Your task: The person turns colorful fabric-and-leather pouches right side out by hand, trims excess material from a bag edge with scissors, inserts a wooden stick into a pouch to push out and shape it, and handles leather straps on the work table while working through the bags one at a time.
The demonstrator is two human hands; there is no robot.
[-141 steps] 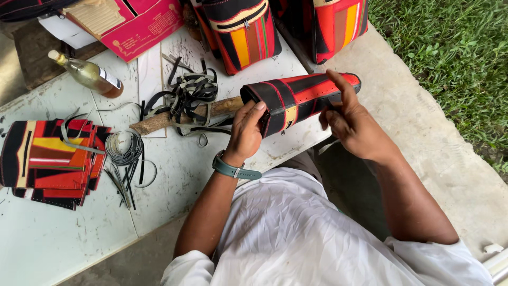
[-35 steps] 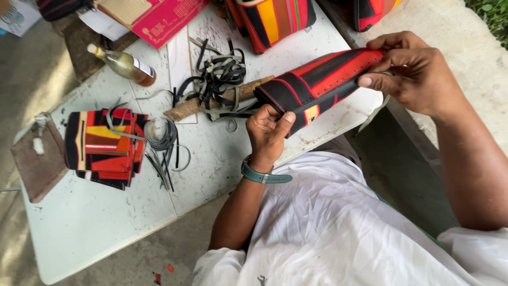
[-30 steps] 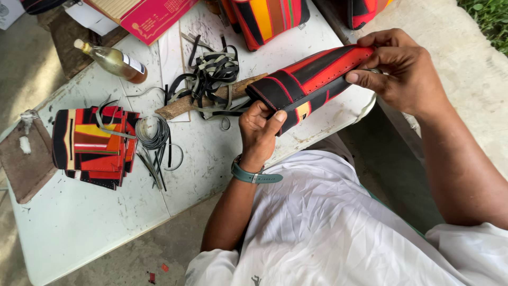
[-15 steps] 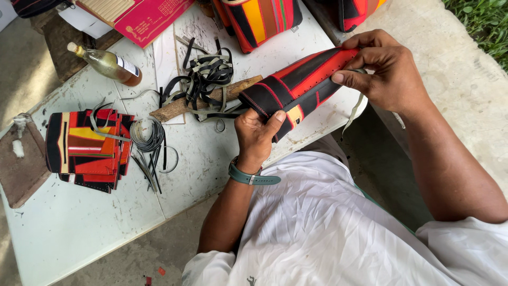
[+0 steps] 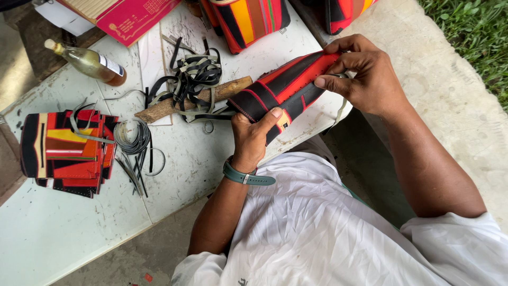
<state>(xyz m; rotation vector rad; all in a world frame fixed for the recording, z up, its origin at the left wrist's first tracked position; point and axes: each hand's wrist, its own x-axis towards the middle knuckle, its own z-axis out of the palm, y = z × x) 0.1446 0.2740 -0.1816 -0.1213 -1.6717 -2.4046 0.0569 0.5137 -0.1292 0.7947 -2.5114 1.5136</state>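
Note:
I hold a folded red, black and yellow woven panel (image 5: 288,90) edge-up over the near edge of the white table (image 5: 63,238). My left hand (image 5: 253,139) grips its near end, thumb pressed on the yellow patch. My right hand (image 5: 365,74) pinches the far end between thumb and fingers; a pale strip hangs down from under that hand.
A stack of similar coloured panels (image 5: 66,151) lies at the left. Beside it are coiled black strips (image 5: 135,140), a wooden stick (image 5: 193,98) under tangled straps (image 5: 193,71), a glass bottle (image 5: 87,61), a pink box (image 5: 132,16) and finished striped bags (image 5: 248,18). Grass is at the top right.
The view has shifted slightly. My right hand has slid a little along the panel's far end; my left hand keeps its grip on the near end.

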